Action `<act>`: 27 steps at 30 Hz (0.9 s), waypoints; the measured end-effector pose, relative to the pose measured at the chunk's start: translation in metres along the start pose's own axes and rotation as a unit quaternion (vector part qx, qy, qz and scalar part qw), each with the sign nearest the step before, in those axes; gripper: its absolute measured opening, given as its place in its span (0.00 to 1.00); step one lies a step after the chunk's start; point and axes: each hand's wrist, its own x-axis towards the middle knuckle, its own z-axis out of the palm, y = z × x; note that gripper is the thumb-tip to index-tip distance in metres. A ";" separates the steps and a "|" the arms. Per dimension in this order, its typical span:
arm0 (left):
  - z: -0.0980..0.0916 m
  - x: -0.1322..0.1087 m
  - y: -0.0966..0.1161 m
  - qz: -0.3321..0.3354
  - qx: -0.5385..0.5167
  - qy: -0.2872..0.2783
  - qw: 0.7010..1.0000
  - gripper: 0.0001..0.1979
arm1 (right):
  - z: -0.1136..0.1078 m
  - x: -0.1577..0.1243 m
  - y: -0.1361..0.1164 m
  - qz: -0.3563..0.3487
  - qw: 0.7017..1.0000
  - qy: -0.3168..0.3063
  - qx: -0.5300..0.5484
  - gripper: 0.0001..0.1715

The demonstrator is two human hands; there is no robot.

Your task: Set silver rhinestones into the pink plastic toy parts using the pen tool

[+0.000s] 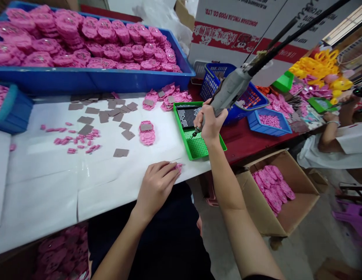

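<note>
My right hand [210,121] is wrapped around a grey electric screwdriver [230,90], whose bit points down into a green tray [190,147]. Small screws lie in that tray beside a black perforated plate [187,116]. Near the table's front edge, my left hand [159,181] rests with its fingers closed over a small pink plastic part [178,167], most of which they hide. A pink plastic casing [147,133] with a grey plate on it lies further back. Loose grey plates [121,153] and small pink pieces [77,140] are scattered to the left.
A long blue bin [96,79] of stacked pink casings lines the back. Blue baskets [208,83] stand behind the tray. A cardboard box [300,186] of pink parts sits on the floor at right. Another person's arm [329,136] shows at far right.
</note>
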 end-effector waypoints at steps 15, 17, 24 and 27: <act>-0.001 0.002 0.002 -0.056 -0.037 -0.011 0.998 0.08 | 0.002 -0.008 -0.014 -0.021 0.999 0.040 0.022 0.17; -0.001 0.002 0.001 -0.062 -0.038 -0.009 0.997 0.09 | 0.006 -0.024 -0.035 -0.028 0.997 0.055 0.042 0.15; 0.001 0.002 -0.002 -0.075 -0.041 -0.003 0.996 0.13 | 0.023 -0.096 -0.072 0.030 0.991 -0.092 0.092 0.16; 0.000 0.003 -0.002 -0.071 -0.032 -0.008 0.997 0.12 | 0.025 -0.107 -0.059 0.056 0.987 -0.113 0.103 0.17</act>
